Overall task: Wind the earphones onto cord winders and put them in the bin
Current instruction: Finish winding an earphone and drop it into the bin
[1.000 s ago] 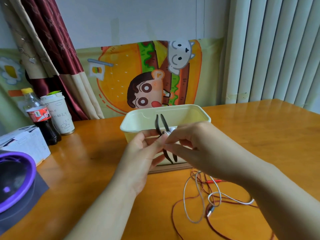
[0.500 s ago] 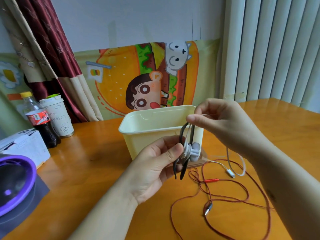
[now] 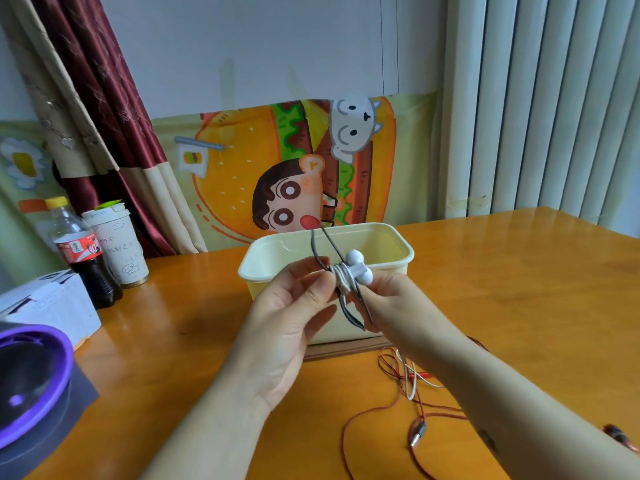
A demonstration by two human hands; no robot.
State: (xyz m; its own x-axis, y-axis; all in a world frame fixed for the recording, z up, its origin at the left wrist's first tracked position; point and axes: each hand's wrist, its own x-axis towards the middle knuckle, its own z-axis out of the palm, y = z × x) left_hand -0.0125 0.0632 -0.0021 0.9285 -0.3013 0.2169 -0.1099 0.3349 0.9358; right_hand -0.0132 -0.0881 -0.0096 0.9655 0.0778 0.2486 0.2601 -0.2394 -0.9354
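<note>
While I hold the work just in front of the bin (image 3: 398,265), my left hand (image 3: 298,317) pinches the dark cord winder (image 3: 349,317) at its middle, with the thumb on the near side and the other fingers behind it. Two thin prongs of the winder point up past the rim of the bin and two point down toward me. The white earphones (image 3: 356,268) are partly wound on it: several turns of white cable sit tight around the waist of the winder, and the two round earbuds stick out to the right of the coil. The rest of the white cable hangs below my right forearm and lies in a loop on the table (image 3: 502,289).

My right hand (image 3: 391,303) is close against the winder from the right, with the fingers curled under the earbuds and touching the lower prongs. I cannot tell if it pinches the cable, because the fingertips are hidden.

The red earphones (image 3: 344,445) lie loose on the table under my right arm, with long curves of thin red cable and a metal plug (image 3: 417,433) near the front. The bin is cream coloured and stands upright.

At the far left of the table stand a cola bottle (image 3: 79,258) and a paper cup (image 3: 117,251), just beside each other, and a white box (image 3: 45,306) is in front of them.
</note>
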